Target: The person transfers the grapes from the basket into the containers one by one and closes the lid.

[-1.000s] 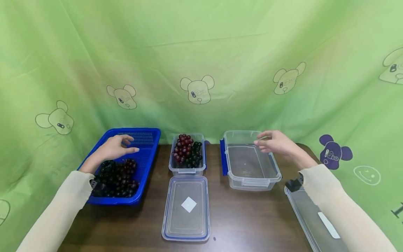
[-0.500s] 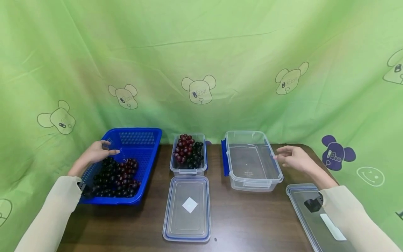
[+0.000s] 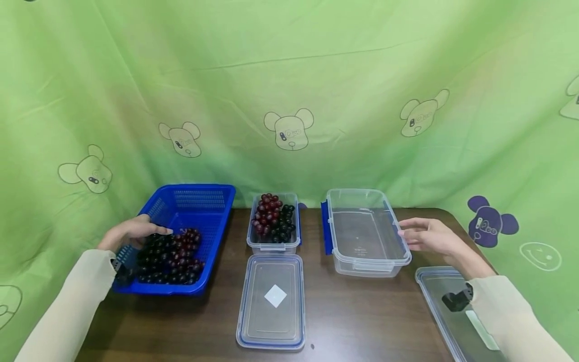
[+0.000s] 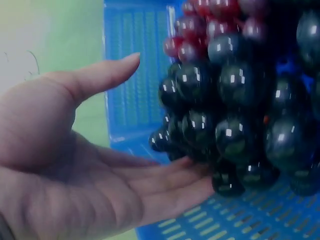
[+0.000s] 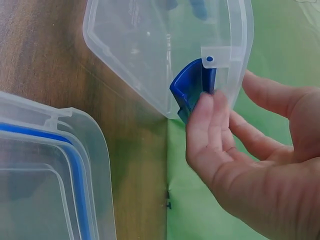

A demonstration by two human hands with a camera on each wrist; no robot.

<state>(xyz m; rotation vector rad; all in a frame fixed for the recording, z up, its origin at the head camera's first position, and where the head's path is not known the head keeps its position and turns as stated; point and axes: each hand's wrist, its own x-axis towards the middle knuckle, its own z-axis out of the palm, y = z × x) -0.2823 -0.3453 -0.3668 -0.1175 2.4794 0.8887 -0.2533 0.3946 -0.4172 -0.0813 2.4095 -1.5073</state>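
My left hand (image 3: pixel 131 233) is inside the blue plastic basket (image 3: pixel 221 221), at its left side. In the left wrist view its fingers reach straight under a bunch of dark grapes (image 4: pixel 235 130), with the thumb (image 4: pixel 107 77) raised apart from them. Red grapes (image 3: pixel 190 244) lie beside the dark ones. My right hand (image 3: pixel 429 239) is at the right side of a large clear container (image 3: pixel 371 267) that stands uncovered. Its fingertips touch the blue side latch (image 5: pixel 192 85), which hangs swung outward, while the thumb is near the rim.
A smaller clear container (image 3: pixel 273 247) holds red and dark grapes at the back middle. Its lid-sized clear cover (image 3: pixel 270 322) lies before it. A larger clear lid (image 3: pixel 441 296) rests at the right, partly under my right forearm. A green curtain (image 3: pixel 289 65) hangs behind the table.
My left hand has moved left and lowered into the basket to the dark grapes. The right hand has moved from over the large container to its right side.
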